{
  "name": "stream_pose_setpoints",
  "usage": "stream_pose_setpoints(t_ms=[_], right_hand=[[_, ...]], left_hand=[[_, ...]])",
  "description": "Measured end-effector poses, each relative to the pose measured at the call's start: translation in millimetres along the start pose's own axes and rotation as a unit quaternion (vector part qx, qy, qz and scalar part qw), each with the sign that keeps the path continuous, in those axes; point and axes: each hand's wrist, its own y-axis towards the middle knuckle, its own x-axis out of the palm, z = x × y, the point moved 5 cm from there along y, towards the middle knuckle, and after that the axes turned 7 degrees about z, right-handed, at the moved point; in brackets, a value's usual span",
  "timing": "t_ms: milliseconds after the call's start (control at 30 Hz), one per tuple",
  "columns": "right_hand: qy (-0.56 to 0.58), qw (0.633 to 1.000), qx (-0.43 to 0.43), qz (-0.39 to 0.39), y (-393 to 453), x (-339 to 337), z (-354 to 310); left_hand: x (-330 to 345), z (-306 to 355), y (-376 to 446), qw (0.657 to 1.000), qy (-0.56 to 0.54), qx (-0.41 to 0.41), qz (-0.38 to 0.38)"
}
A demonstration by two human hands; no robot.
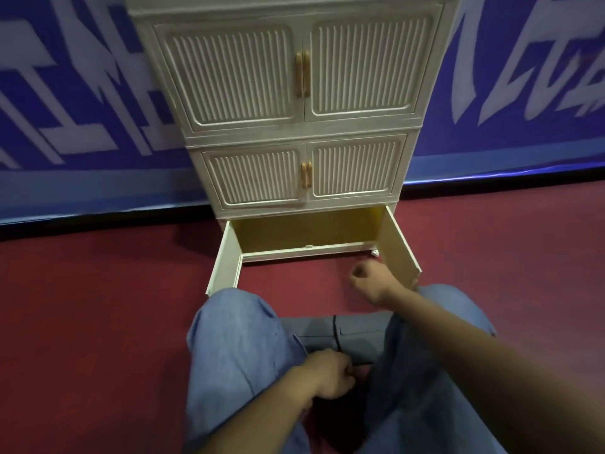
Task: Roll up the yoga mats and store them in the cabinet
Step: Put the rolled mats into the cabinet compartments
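Grey rolled yoga mat (347,332), black strap (336,335) around it

Red carpet floor (98,322), blue wall banner (82,93) with white lettering, blue jeans (235,339)

bottom compartment (304,229) of cabinet (294,126) open, both doors (226,260) swung out flanking the opening; red carpet (294,283) in front bare. Knees (235,322) crowd either side, rolled grey mat (343,332) lies across between them
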Motion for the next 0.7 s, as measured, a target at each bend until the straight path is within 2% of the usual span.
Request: stream_pose_setpoints(t_ms=[167, 267, 467, 600, 700], right_hand=[[-0.145, 0.987, 0.03, -0.069, -45, 4, 67], [-0.149, 0.986, 0.041, -0.068, -56, -8, 78], [-0.12, 0.99, 0.029, -0.062, -54, -28, 74], [-0.119, 0.99, 0.036, -0.062, -57, -36, 76], [-0.119, 0.987, 0.061, -0.089, -55, -29, 86]], left_hand=[[1, -19, -24, 0.999, 0.04, -0.009, -0.01], [-5, -19, -19, 0.999, 0.03, -0.03, 0.0], [-20, -10, -6, 0.993, -0.086, -0.055, 0.067], [-17, -45, -17, 0.991, -0.093, -0.081, 0.054], [-22, -83, -27, 0.99, -0.07, -0.114, 0.035]])
